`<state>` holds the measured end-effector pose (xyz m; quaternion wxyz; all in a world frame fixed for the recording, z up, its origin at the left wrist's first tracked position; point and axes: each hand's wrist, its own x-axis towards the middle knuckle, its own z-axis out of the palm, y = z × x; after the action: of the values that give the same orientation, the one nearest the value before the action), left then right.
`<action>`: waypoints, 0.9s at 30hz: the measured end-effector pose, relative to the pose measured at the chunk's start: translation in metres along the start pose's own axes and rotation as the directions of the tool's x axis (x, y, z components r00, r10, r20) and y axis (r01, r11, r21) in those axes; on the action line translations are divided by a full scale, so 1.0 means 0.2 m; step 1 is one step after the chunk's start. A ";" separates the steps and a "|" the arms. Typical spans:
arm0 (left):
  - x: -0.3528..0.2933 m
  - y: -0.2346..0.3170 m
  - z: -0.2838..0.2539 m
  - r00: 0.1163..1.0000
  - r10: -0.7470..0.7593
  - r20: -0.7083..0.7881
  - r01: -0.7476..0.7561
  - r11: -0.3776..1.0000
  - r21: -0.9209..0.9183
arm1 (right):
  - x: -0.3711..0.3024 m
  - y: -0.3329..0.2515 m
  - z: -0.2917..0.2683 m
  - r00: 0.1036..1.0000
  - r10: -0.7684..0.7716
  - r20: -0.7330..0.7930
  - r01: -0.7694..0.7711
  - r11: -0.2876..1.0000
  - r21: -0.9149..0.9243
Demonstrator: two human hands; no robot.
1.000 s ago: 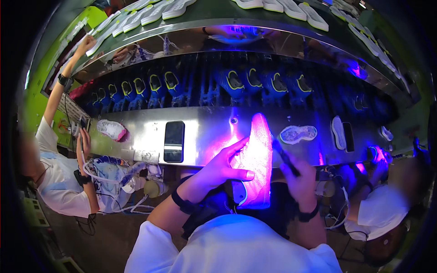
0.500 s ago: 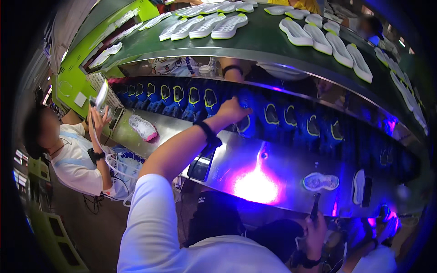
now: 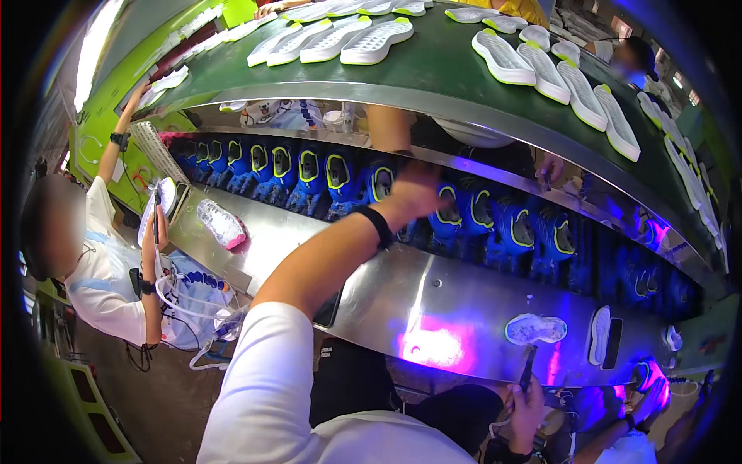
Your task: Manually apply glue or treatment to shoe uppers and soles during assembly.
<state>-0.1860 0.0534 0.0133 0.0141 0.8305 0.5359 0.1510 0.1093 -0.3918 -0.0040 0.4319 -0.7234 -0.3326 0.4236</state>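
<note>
The left hand [image 3: 417, 188] is stretched past the far edge of the metal tabletop [image 3: 379, 290], in among the blue shoes [image 3: 522, 228]; blur hides its fingers, so I cannot tell whether they grip one. The right hand [image 3: 525, 410] is closed around a slim dark tool [image 3: 528, 367] at the tabletop's near edge, the tip pointing up and away from the palm. Carried there, it seems meant to keep the tip off the clothes and leave the other arm free to reach.

The shoes stand in a row along the tabletop's far side, collars turned toward the person, which probably makes each one easy to take. They are deep blue with yellow-green trim round dark mouths; their lower parts fade into shadow.

On the tabletop, a whitish sole [image 3: 535, 329] lies flat, right of centre and close to the tool's tip, probably left there to be within reach. A pink-violet pool of light [image 3: 437, 348] falls near the tabletop's front edge. Beyond and above the tabletop, a green belt [image 3: 433, 73] carries white soles [image 3: 377, 42], mostly in angled groups.
</note>
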 end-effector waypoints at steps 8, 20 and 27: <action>-0.10 0.21 0.15 0.997 -0.075 0.028 0.079 0.972 -0.223 | 0.02 -0.18 0.16 0.999 -0.044 0.002 0.044 0.996 0.072; -0.04 0.14 0.29 0.987 -0.007 -0.163 0.057 0.951 0.304 | 0.07 -0.07 -0.04 1.000 -0.030 -0.002 0.030 0.999 0.018; 0.11 0.78 0.15 0.991 -0.062 0.119 0.072 0.995 -0.075 | 0.03 -0.11 -0.19 0.999 0.016 -0.050 -0.013 0.998 0.058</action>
<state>-0.0316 0.0114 0.0179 0.0833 0.8183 0.5553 0.1229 0.1431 -0.3907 0.0230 0.4579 -0.7234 -0.3040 0.4179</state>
